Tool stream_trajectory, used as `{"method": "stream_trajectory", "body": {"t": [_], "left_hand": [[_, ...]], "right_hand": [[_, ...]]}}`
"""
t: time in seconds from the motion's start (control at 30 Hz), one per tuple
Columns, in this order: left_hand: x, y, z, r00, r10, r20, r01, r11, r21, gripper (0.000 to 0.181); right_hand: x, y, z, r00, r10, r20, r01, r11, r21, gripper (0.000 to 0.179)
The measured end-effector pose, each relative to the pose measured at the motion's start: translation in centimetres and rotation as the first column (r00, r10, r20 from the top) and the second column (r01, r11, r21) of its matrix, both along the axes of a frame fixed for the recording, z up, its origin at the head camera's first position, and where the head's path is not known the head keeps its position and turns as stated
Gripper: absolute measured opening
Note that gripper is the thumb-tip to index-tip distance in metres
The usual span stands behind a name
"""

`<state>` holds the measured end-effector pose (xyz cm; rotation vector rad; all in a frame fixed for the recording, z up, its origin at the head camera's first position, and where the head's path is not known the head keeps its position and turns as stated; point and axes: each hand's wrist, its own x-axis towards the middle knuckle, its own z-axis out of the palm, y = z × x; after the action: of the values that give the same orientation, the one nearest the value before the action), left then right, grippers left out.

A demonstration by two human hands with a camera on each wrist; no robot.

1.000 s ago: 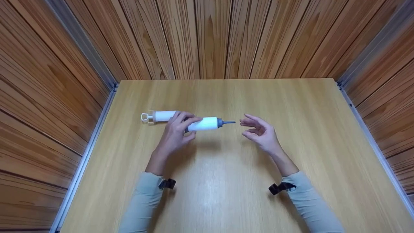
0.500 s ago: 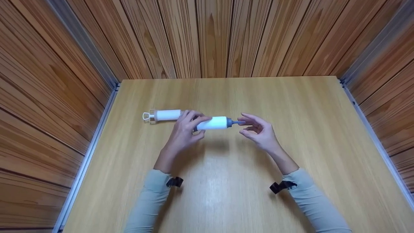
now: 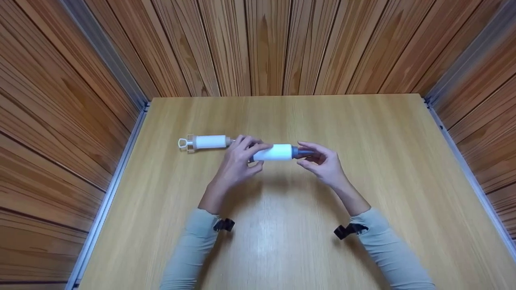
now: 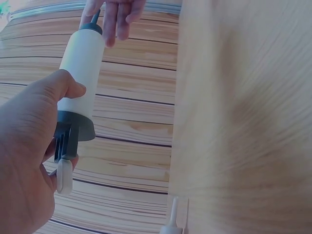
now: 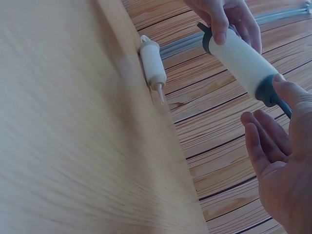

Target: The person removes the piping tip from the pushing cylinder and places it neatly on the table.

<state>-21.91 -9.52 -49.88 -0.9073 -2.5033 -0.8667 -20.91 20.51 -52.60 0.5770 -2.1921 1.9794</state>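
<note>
My left hand (image 3: 240,159) grips a white balloon pump (image 3: 278,152) with dark blue-grey end caps, held above the table and lying roughly sideways. In the left wrist view the thumb presses on its white barrel (image 4: 82,63), and the dark handle end with a pale grip (image 4: 65,176) is near the palm. The pump's nozzle (image 5: 281,105) points into the space between the thumb and fingers of my right hand (image 3: 324,164). Those fingers are spread loosely, and the thumb tip is by the cap; whether it touches is unclear. A second, all-white pump (image 3: 210,141) lies behind my left hand.
The wooden table (image 3: 266,249) has metal rails (image 3: 109,193) along its sides and wood-panelled walls (image 3: 266,48) around it. Each wrist wears a small black camera (image 3: 224,224) on a strap.
My left hand has carried the dark-capped pump to the right, bringing its nozzle from short of the right hand to between that hand's fingers. The right hand has hardly moved.
</note>
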Motion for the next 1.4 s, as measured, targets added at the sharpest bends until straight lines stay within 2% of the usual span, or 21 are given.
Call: {"method": "stream_trajectory", "body": {"t": [0.37, 0.63, 0.97, 1.2, 1.4], "left_hand": [[0.2, 0.6, -0.1, 1.0, -0.029, -0.007, 0.029, 1.0, 0.002, 0.045], [0.4, 0.3, -0.2, 0.998, -0.062, 0.021, 0.061, 0.998, 0.019, 0.046], [0.5, 0.2, 0.4, 0.995, -0.096, -0.007, 0.095, 0.995, -0.036, 0.055], [0.6, 0.2, 0.4, 0.992, -0.123, 0.018, 0.124, 0.992, -0.022, 0.049], [0.6, -0.3, 0.6, 0.993, -0.115, -0.036, 0.115, 0.993, -0.008, 0.048]], "right_hand": [[0.4, -0.3, 0.1, 0.997, -0.057, 0.048, 0.055, 0.998, 0.041, 0.038], [0.5, -0.3, 0.1, 0.999, -0.037, 0.028, 0.035, 0.997, 0.063, 0.035], [0.8, -0.4, 0.7, 0.998, -0.029, 0.048, 0.024, 0.995, 0.101, 0.033], [1.1, -0.2, 1.0, 0.998, -0.005, 0.059, -0.001, 0.996, 0.093, 0.033], [1.3, 0.2, 1.2, 0.998, -0.005, 0.056, 0.001, 0.998, 0.064, 0.034]]}}
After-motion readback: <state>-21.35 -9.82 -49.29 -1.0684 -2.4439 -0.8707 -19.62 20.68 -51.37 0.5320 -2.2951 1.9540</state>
